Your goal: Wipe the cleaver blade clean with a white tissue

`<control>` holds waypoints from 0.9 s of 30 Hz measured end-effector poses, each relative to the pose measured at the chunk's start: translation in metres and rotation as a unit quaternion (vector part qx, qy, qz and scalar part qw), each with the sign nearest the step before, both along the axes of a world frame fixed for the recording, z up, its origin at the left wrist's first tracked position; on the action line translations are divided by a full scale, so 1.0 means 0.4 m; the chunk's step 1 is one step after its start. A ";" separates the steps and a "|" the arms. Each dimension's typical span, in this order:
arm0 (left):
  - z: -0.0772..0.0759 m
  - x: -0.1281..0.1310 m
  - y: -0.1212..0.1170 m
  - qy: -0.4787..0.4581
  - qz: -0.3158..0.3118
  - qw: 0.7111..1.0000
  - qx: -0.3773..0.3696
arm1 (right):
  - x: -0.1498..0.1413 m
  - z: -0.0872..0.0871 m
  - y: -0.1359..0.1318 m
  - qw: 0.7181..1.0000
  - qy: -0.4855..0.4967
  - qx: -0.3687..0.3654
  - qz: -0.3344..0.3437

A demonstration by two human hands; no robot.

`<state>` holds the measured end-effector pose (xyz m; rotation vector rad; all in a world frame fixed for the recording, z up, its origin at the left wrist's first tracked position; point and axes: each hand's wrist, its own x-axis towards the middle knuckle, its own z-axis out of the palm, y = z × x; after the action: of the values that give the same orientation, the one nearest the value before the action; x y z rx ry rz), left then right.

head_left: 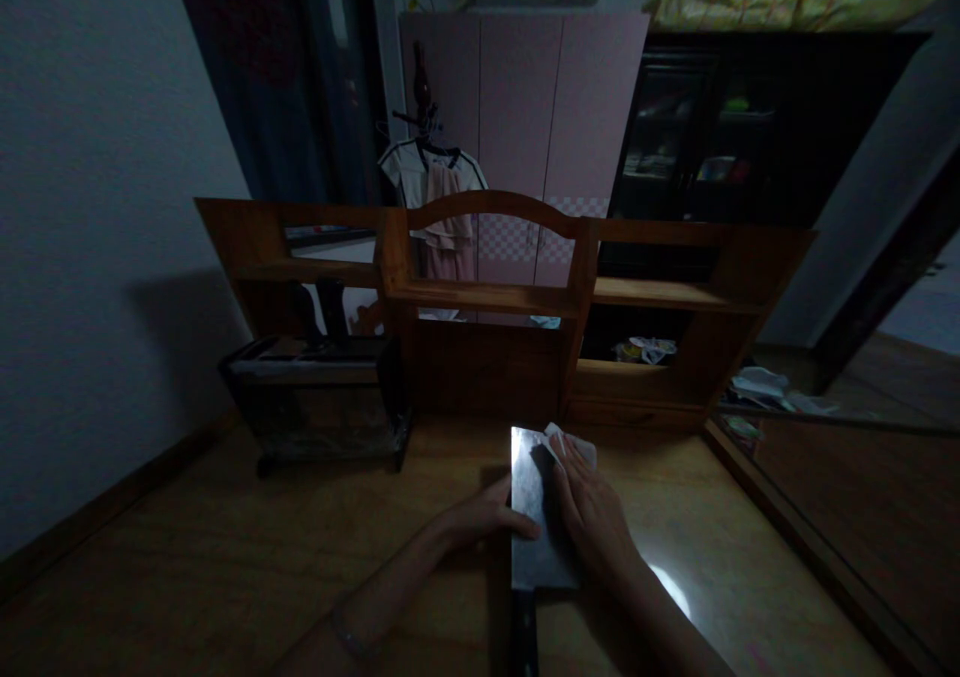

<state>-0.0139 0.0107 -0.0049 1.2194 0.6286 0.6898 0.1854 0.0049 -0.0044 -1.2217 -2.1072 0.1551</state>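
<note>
A cleaver (529, 562) points away from me over the wooden table, its broad metal blade up front and its dark handle toward me. My left hand (491, 510) grips the blade from the left side, with the thumb lying over the face and the other fingers mostly hidden behind it. On the blade's right side, my right hand (592, 507) presses a white cloth or tissue (583, 449) against the upper part of the metal. Its fingers are together over the cloth. Neither hand is on the handle.
A knife holder (319, 422) with black-handled knives stands at the left on the table (337, 547). Behind the hands rises a wooden shelf unit (487, 300). Further back are clothes on a stand (442, 182), a pink wardrobe (517, 107) and a dark cabinet (810, 127).
</note>
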 end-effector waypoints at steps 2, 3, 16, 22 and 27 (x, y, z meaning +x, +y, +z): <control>-0.008 -0.001 0.002 0.007 0.006 1.000 0.004 | -0.005 0.014 -0.013 0.999 0.014 -0.001 0.032; -0.012 -0.002 0.003 0.019 0.008 1.000 0.005 | -0.009 0.023 -0.021 0.998 0.016 -0.006 0.055; 0.008 0.001 -0.001 0.008 0.013 1.000 0.000 | -0.011 0.005 -0.007 0.998 0.017 -0.024 0.054; 0.003 -0.002 -0.001 0.017 0.004 1.000 0.004 | -0.011 0.020 -0.016 0.998 0.042 -0.005 0.045; -0.015 -0.003 0.002 0.071 0.031 0.995 0.066 | -0.045 0.067 -0.062 0.985 -0.006 -0.057 0.160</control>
<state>-0.0152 0.0116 -0.0110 1.3841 0.7509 0.7098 0.1674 -0.0199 0.0223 -0.9407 -2.3208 0.4175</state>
